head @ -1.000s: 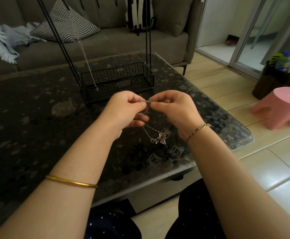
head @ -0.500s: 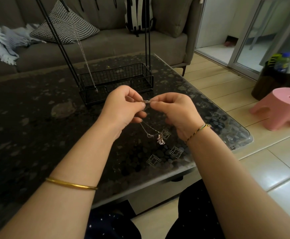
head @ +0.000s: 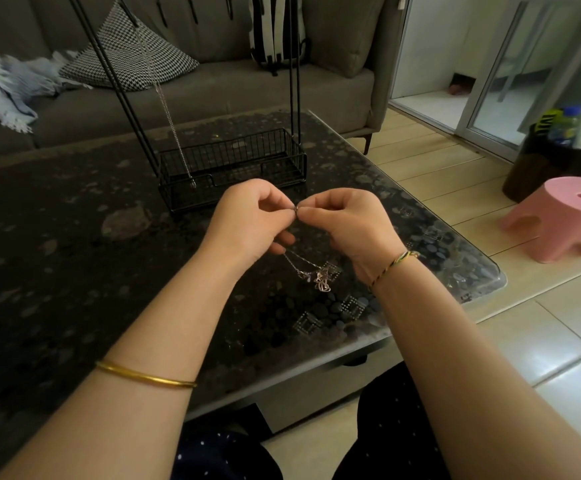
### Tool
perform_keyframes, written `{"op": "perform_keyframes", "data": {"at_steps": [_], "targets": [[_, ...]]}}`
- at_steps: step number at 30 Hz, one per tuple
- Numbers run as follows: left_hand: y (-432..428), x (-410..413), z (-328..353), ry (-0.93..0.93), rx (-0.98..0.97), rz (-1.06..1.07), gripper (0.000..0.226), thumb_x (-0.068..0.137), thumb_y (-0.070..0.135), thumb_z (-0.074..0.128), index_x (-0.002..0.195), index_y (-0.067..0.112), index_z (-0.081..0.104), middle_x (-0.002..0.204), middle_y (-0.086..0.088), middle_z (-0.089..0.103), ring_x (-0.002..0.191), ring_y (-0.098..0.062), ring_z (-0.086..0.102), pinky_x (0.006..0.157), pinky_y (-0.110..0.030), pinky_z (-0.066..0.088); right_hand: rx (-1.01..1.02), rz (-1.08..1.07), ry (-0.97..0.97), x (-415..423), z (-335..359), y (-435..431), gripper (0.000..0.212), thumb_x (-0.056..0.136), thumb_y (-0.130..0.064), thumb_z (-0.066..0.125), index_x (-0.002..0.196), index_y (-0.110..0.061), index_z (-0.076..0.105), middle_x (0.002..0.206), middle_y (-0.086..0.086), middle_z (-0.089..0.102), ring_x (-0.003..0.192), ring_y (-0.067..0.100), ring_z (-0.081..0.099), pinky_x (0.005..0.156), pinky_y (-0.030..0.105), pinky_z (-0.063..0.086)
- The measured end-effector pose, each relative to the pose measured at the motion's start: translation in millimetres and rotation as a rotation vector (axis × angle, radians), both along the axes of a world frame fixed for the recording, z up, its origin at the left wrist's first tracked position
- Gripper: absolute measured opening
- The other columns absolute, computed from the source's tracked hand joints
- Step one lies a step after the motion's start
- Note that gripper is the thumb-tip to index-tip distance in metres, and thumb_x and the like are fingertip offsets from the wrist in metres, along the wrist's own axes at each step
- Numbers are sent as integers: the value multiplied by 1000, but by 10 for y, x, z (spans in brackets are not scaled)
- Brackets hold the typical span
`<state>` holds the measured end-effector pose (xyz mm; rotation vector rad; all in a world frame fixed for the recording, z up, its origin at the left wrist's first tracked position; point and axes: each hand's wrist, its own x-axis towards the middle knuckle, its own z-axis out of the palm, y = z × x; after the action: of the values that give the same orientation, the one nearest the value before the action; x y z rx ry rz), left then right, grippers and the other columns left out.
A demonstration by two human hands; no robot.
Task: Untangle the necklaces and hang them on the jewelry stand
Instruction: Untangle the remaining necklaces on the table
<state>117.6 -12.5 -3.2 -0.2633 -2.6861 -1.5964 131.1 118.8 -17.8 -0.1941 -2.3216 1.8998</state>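
Over table, left hand, right hand: pinch grip on necklace clasp, pendant below

View: one head-worn wide-angle camera.
Facing: forward and down across the table toward its far edge and the sofa.
Nearness: close; left hand and right hand mid-frame.

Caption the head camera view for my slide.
Left hand and right hand pinch a necklace at the table, jewelry stand behind.

Gleaming glossy under the matt black wire stand: a smooth glass table. Glinting before the stand: a thin metal chain. Sitting matt behind the stand: a cloth sofa.
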Motion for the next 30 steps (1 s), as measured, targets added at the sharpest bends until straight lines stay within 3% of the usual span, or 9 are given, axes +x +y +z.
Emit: {"op": "perform_keyframes", "data": {"at_steps": [4, 9, 17, 21, 27, 30], "targets": [[9, 3, -3, 40, -81, -10, 10, 90, 6, 59, 86, 15, 60, 81, -1, 65, 61, -7, 67, 49, -17, 50, 19, 6, 9, 18, 12, -4, 1, 82, -11, 70, 81, -11, 70, 64, -6, 59, 37, -8, 45, 40, 6, 32], [13, 0, 3, 39, -53, 14, 6, 88, 6, 57, 86, 10, 59, 81, -3, 64, 61, -6, 66, 48, -16, 49, 24, 20, 7, 23, 18, -3, 10, 83, -12, 69, 76, -18, 67, 67, -9, 60, 46, -7, 49, 45, 7, 35], [33, -16, 21, -192, 261, 70, 19, 86, 4, 55, 73, 17, 56, 95, -8, 70, 62, -8, 65, 51, -21, 48, -194, 71, -71, 8, 30, -40, 14, 86, -6, 62, 73, -12, 62, 60, -3, 56, 48, 6, 46, 47, 20, 44], [-1, -46, 53, -272, 418, 148, 23, 88, 2, 52, 71, 17, 54, 87, -1, 67, 55, -5, 61, 44, -17, 45, -291, 17, -107, -18, 35, -13, 14, 88, -6, 57, 75, -11, 59, 64, 3, 51, 46, 9, 44, 47, 23, 42], [-60, -11, 42, -323, 321, 47, 8, 91, 10, 62, 90, 16, 67, 89, -4, 68, 57, -6, 65, 47, -17, 49, -219, 46, -69, -1, 7, 37, 11, 89, -10, 61, 79, -12, 65, 65, -1, 53, 47, 5, 43, 49, 21, 41], [-28, -2, 48, -294, 277, 14, 8, 91, 10, 63, 93, 16, 68, 88, -3, 68, 56, -5, 66, 48, -17, 49, -205, 46, -42, 1, 11, 28, 11, 88, -10, 62, 78, -12, 65, 53, -11, 54, 42, 1, 42, 45, 17, 38]]}}
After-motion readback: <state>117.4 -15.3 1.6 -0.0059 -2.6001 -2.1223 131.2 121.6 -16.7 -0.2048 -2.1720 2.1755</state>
